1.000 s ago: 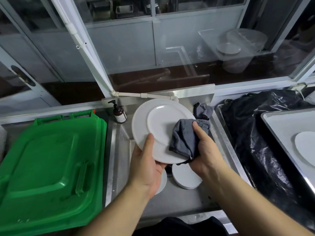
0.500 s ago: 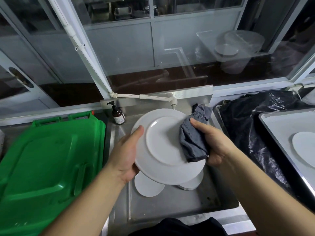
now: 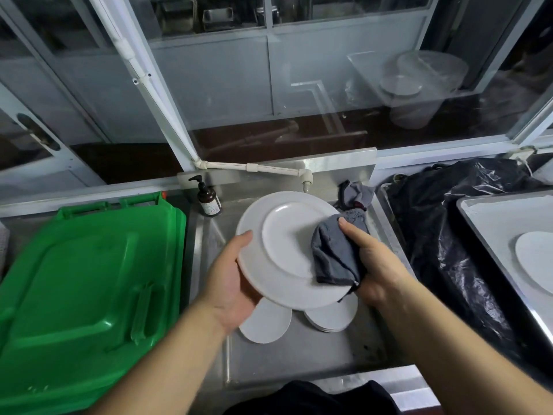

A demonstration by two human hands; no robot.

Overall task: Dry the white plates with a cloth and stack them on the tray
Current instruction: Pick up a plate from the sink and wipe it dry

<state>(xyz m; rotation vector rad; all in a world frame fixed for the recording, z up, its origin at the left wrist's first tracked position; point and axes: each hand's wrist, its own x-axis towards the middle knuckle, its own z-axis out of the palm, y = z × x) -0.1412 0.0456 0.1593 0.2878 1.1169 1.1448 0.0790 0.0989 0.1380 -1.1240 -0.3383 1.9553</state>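
Left hand [image 3: 230, 283] gripped the white plate's [image 3: 281, 253] rim; right hand [image 3: 374, 265] pinched the grey cloth [image 3: 335, 256] against it. One-handed, wet: it could slip into the sink [image 3: 329, 354].

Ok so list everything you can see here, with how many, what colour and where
held plate: one, white, over the sink
cloth: one, grey, on the held plate's right side
sink plates: two piles, white, in the sink
spare cloth: one, grey, sink's back right corner
pump bottle: one, brown, back left
bin lid: one, green, left
bag: one, black, right
tray: one, pale, far right
tray plate: one, white, on the tray
left hand: grips the held plate
right hand: grips the cloth
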